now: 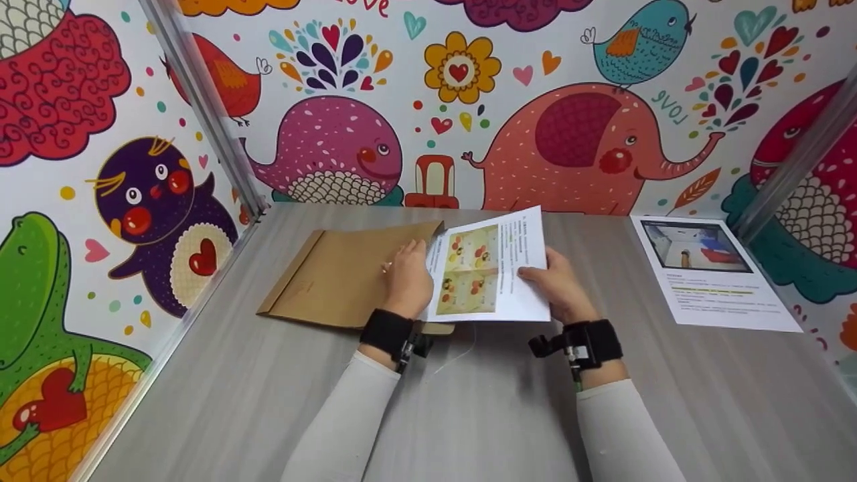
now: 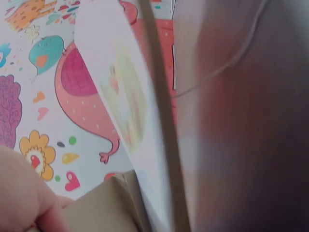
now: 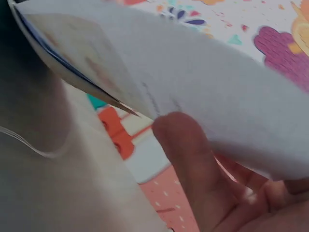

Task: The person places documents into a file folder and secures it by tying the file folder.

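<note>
A brown paper envelope lies at a slant on the table, its mouth facing right. My left hand holds it near that mouth, and in the left wrist view a thumb presses its brown paper. Beside it, my right hand pinches the right edge of a white printed sheet with a yellowish picture on it. The sheet's left end sits within the envelope's mouth, partly hidden by my left hand. From the right wrist, the thumb lies on the sheet's face, fingers behind.
A thin white string trails from the envelope onto the grey table. Another printed sheet with a photo lies at the far right. Cartoon-patterned panels stand behind and to the sides, with metal posts at the corners.
</note>
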`<state>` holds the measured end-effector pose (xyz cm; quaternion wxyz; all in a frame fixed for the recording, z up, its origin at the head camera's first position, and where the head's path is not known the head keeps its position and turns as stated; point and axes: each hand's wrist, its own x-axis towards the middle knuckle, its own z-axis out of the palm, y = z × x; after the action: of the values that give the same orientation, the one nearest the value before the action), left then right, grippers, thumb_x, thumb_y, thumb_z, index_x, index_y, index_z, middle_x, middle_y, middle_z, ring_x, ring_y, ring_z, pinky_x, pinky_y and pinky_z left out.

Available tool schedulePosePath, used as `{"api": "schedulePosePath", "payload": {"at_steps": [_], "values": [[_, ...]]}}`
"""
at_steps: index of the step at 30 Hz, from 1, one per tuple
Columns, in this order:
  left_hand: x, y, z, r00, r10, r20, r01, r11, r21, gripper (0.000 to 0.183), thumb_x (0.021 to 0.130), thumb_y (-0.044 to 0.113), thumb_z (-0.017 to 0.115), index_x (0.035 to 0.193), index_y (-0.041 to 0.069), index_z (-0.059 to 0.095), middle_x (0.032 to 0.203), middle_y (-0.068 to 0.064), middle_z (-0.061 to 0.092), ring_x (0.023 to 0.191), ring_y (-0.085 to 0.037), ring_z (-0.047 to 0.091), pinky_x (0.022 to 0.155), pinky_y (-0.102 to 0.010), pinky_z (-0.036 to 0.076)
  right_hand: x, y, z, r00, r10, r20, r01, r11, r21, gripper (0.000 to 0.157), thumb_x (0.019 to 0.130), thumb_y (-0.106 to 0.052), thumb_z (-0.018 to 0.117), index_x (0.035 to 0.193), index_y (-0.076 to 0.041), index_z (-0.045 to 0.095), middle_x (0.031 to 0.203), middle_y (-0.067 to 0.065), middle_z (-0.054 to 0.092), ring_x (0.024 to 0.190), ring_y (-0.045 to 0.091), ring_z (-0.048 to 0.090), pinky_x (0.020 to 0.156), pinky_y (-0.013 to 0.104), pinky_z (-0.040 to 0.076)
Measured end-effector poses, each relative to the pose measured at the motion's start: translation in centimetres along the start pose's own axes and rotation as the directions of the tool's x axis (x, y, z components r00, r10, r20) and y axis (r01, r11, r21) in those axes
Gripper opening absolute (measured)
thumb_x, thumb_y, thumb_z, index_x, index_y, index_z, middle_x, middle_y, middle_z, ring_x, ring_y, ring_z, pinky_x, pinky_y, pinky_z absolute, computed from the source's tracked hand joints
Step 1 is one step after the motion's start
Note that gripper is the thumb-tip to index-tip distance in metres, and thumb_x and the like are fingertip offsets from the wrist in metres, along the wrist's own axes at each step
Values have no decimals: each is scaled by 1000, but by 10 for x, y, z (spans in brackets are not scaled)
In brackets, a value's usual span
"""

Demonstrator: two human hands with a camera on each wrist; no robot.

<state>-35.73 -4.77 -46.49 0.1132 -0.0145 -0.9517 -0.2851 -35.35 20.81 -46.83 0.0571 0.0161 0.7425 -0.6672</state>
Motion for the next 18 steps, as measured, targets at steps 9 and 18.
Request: {"api": "schedulePosePath", "payload": {"at_steps": [9, 18], "values": [[-16, 27, 4, 997, 29, 70, -28, 1000, -7, 56, 98, -6, 64, 153, 1, 54, 160, -18, 53, 152, -36, 48, 121, -67, 37, 4, 16, 42, 999, -26, -24, 26, 1000, -4, 54, 98, 3, 56, 150, 7, 46, 137, 31, 63, 93, 19, 73, 74, 28, 61], [-13, 24, 1, 998, 6, 67, -4, 1000, -22, 52, 102, -8, 55, 152, 2, 55, 159, -19, 54, 151, -36, 49, 121, -69, 36, 7, 15, 36, 995, 58, -82, -61, 997, -40, 38, 95, -4, 61, 131, 10, 58, 109, 15, 67, 82, 13, 64, 70, 24, 55]]}}
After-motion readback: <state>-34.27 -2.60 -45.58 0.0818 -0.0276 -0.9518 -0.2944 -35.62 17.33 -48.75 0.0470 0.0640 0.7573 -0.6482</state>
